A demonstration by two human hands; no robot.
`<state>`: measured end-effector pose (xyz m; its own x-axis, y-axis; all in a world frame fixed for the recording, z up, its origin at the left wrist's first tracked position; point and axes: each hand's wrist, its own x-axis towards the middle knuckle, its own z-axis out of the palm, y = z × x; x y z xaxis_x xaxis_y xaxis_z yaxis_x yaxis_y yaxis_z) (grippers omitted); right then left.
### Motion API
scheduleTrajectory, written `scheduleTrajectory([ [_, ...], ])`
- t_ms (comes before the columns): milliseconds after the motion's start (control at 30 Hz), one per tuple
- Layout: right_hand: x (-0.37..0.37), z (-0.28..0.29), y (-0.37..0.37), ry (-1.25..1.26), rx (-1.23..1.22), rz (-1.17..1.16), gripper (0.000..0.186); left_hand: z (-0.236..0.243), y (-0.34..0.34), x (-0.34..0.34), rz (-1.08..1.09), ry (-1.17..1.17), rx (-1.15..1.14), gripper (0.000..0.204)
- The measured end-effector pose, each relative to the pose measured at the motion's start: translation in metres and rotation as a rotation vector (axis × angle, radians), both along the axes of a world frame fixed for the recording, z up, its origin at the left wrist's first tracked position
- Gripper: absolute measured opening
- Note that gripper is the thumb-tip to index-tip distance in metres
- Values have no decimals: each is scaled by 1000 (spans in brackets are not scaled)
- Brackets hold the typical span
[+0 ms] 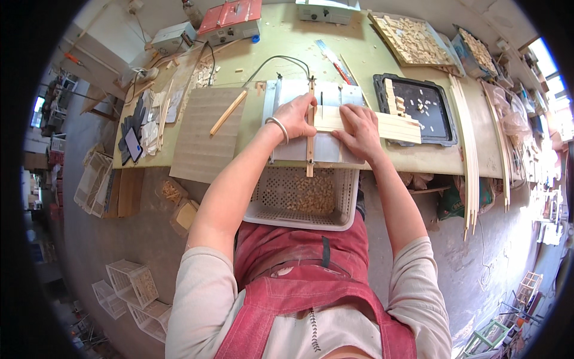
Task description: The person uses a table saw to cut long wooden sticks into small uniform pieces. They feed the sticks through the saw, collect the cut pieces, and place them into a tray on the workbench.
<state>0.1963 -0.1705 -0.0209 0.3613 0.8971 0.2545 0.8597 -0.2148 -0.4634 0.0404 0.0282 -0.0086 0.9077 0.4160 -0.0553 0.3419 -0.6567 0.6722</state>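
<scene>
A small table saw with a metal top (291, 152) stands at the bench's front edge, and a narrow dark slot or blade (321, 97) shows in it. Across the top runs a wooden fence bar (310, 146) from front to back. My left hand (292, 116) lies on the bar with fingers and thumb curled over it; its fingertips are partly hidden. To the right, my right hand (360, 130) presses down on a bundle of pale wood strips (397, 127), fingers bent over them. The strips' left ends reach the bar, and their right ends overhang a black tray (443, 134).
Under the bench edge sits a plastic basket (341, 223) of small wood blocks. Cardboard (200, 134) with a loose stick (228, 112) lies left, near a phone (133, 143). Long strips (466, 155) overhang the bench at right. A board of blocks (412, 39) stands behind.
</scene>
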Motion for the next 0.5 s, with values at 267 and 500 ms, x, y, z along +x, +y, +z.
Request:
scheduleTrajectory([
  [267,11,-4,12,15,22,-12,67,17,8,11,15,110,-15,66],
  [500,19,-6,23,10,21,-43,67,11,21,21,11,100,-19,66],
])
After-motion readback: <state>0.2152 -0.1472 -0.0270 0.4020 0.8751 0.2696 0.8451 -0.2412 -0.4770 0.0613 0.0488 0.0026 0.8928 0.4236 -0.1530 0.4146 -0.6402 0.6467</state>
